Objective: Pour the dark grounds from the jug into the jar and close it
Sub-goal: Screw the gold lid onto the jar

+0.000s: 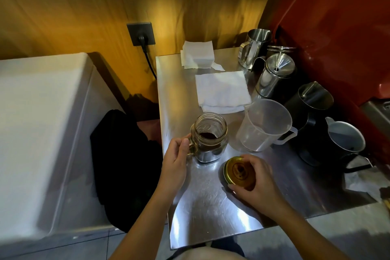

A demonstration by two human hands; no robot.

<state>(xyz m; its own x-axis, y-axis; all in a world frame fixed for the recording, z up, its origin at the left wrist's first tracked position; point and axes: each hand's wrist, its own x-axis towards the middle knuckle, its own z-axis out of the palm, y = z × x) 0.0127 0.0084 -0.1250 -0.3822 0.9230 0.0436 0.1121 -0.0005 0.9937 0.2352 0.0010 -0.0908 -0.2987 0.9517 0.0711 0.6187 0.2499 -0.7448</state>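
A glass jar (pixel 210 136) with a handle stands upright and uncovered on the steel table (pixel 206 207), dark grounds lying in its bottom. My left hand (pixel 176 159) grips the jar's handle on its left side. To the jar's right stands a clear plastic jug (pixel 264 125), upright and with nothing visible inside. In front of the jar, my right hand (pixel 256 179) holds the round gold lid (pixel 237 172) by its edge, just above the tabletop.
Folded white cloths (pixel 222 91) and a paper stack (pixel 197 55) lie at the back. Steel pitchers (pixel 274 76), a black pitcher (pixel 310 101) and a grey one (pixel 346 139) crowd the right side. A white appliance (pixel 42 133) stands left of the table, across a gap.
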